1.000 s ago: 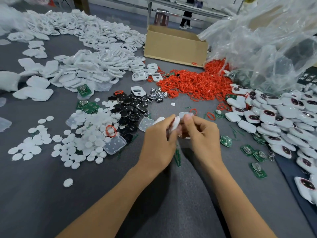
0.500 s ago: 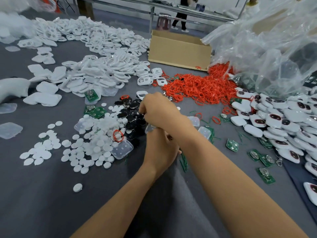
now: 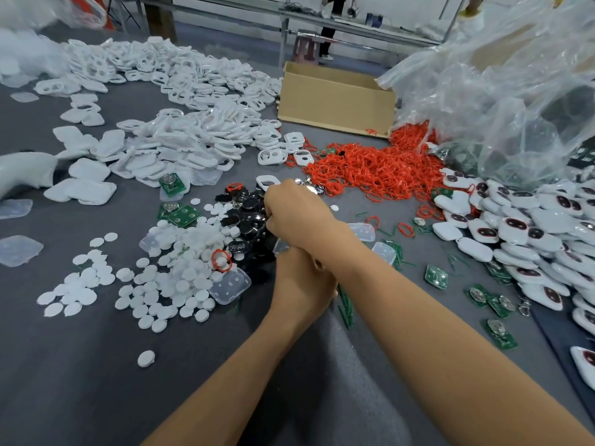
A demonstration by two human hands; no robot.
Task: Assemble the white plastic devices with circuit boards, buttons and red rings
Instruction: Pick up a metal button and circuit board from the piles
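**Right hand crosses over to the black pieces**

A second ago we saw both hands side by side at the centre of the frame, pinching a white shell between them. Since then the right hand [image 3: 297,214] has swung across above the left hand [image 3: 301,284] and now sits on the heap of black pieces [image 3: 248,220], just left of centre. Its knuckles are bent and its back faces us. The fingertips dip into the black and shiny parts and are hidden, so we cannot tell whether they pinch anything.

The left hand lies lower, tucked under the right wrist, with its fingers curled inward. We cannot see what it holds, if anything.

The red rings [image 3: 370,175] lie heaped to the upper right of the hands. Green circuit boards [image 3: 183,217] rest left of the black heap, and more are scattered at lower right. White discs [image 3: 180,275] spread to the left, and a clear cover [image 3: 230,284] lies at their edge. Empty white shells [image 3: 180,146] fill the upper left, and finished white devices [image 3: 531,233] pile along the right edge. A cardboard box [image 3: 335,101] stands at the top centre of the grey table [image 3: 80,381].
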